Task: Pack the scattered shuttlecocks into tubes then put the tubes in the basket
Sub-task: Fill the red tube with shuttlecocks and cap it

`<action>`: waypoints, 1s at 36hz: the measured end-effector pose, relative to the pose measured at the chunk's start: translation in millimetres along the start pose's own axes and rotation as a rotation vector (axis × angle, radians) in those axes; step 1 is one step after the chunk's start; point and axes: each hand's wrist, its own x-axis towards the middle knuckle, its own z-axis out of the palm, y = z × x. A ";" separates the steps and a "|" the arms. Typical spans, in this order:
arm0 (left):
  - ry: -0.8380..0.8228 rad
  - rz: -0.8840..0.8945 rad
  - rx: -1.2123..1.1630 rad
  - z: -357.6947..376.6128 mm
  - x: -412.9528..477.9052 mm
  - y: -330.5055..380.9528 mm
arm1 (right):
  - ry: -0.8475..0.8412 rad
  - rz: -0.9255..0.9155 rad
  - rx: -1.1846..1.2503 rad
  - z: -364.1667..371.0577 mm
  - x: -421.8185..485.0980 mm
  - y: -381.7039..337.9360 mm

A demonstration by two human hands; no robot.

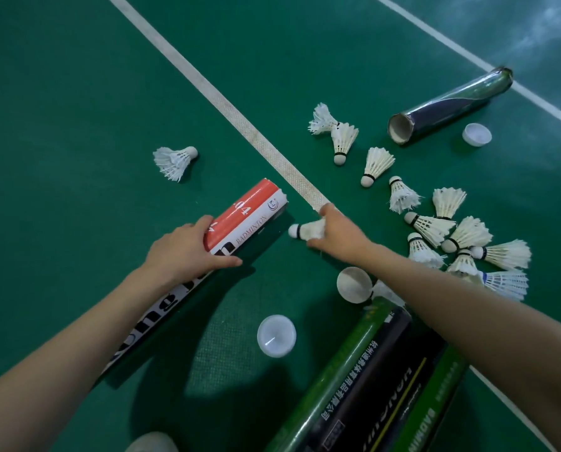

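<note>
Head view: the red-and-white tube [250, 213] is gripped by the left hand [188, 246], fingers curled over its side, its open mouth just ahead of the fingertips. A shuttlecock [308, 230] is pinched by its feathers in the right hand [338, 236], with the cork pointed at that mouth, near but apart. Loose shuttlecocks [452, 230] are heaped to the right of the right hand. 1 lone shuttlecock [175, 161] is seen beyond the left hand. A dark tube [448, 106] lies open, well beyond the right hand.

Green court floor [77, 109] crossed by white lines [233, 115]; white feathered shuttlecocks [378, 164] with black-banded corks; a red, white and black tube [250, 216]; green-and-black tubes [370, 370].
</note>
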 end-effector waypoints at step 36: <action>0.030 0.249 -0.104 -9.4 -14.5 44.1 | -0.134 0.048 0.898 -45.5 -15.6 -27.2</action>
